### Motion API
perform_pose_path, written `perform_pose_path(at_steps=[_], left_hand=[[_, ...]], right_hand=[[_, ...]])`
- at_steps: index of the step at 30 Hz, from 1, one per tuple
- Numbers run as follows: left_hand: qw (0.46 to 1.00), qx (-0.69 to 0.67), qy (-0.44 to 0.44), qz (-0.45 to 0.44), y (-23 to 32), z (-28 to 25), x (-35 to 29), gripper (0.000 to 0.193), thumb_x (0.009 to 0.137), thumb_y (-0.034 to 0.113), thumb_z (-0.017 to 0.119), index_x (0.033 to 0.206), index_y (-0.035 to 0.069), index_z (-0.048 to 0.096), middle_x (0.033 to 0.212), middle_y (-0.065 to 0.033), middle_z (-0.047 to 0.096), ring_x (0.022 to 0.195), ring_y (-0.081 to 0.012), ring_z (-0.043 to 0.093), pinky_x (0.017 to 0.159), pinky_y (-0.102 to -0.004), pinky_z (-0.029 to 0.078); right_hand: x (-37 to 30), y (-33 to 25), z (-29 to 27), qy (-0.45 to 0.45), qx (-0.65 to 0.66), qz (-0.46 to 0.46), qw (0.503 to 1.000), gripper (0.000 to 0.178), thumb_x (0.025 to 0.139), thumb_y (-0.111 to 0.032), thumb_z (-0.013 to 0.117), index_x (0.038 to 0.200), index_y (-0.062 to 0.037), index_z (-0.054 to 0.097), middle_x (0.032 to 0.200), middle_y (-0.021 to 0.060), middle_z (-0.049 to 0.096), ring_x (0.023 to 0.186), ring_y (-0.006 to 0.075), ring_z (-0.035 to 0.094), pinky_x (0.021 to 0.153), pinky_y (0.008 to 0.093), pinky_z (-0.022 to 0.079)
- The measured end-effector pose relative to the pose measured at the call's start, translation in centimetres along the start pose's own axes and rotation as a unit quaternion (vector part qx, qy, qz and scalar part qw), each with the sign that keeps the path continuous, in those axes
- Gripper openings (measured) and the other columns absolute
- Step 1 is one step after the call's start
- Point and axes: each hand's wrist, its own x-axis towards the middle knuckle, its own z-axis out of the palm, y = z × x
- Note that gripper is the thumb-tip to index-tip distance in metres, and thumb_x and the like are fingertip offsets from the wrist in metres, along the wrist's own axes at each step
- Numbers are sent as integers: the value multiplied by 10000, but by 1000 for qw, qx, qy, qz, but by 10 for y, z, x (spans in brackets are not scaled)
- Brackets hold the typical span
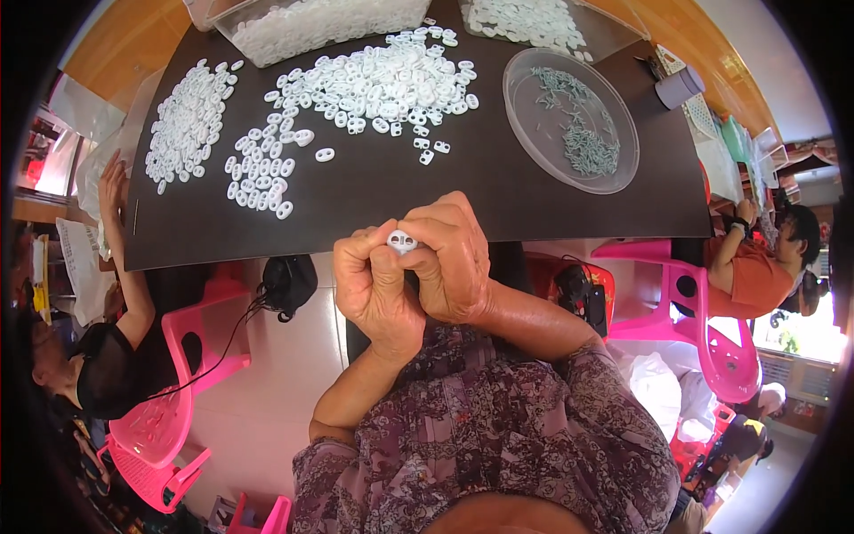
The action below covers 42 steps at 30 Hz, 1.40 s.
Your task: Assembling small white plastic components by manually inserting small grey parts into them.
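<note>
Just in front of the table's near edge, my left hand (381,289) and my right hand (449,258) meet. Both are closed, thumbs and forefingers pinching a small white plastic piece with two holes (402,241) between them. My fingers cover part of its rim. Beyond them on the dark table (374,196) lie loose white two-holed plastic pieces: a big heap (382,84) in the middle, a smaller group (260,169) nearer me, and another heap (189,120) at the left. A single white piece (325,155) lies apart from the group.
A round clear tray (523,133) with thin grey-green parts, possibly springs, sits at the right. Bins of white pieces (325,31) stand at the far edge, near a grey cup (679,88). People sit at the left (116,356) and right (756,276), by pink chairs (649,254).
</note>
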Motion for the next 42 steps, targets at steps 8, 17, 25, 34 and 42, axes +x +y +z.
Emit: perform_pose_path(at_steps=[8,17,25,34,42], left_hand=[[1000,8,17,-5,-6,2,2,207,948,219,521,952,12,522,879,-5,486,810,-62,468,750,-220,414],[998,33,42,-17,-15,4,7,200,951,131,508,1054,-30,566,903,-37,542,827,-81,489,757,-229,418],[984,153,-53,-70,-1,7,23,253,937,97,515,1152,-24,571,901,-67,638,747,-90,554,661,-214,453],[943,323,-83,8,-12,-16,57,164,873,55,592,1018,-15,625,860,-68,611,717,-110,554,634,-220,435],[778,561,-160,233,-34,17,80,125,704,53,699,806,69,630,736,-73,526,701,-258,525,576,-369,434]], right_hand=[[-6,9,4,5,-5,-11,1000,163,871,-114,593,965,11,547,831,128,556,638,234,493,532,320,412],[-1,16,0,6,-4,14,1000,196,799,-50,645,964,17,563,854,134,584,666,257,532,565,325,437],[25,43,-49,-48,-108,-44,992,223,670,15,686,881,-24,625,842,102,623,679,255,565,586,336,444],[182,208,-159,41,-385,-63,920,155,763,-87,593,903,-45,643,859,160,630,802,345,587,748,430,457],[149,182,-121,19,-405,-97,909,80,748,-67,629,826,-53,643,812,103,628,786,294,578,692,385,462]])
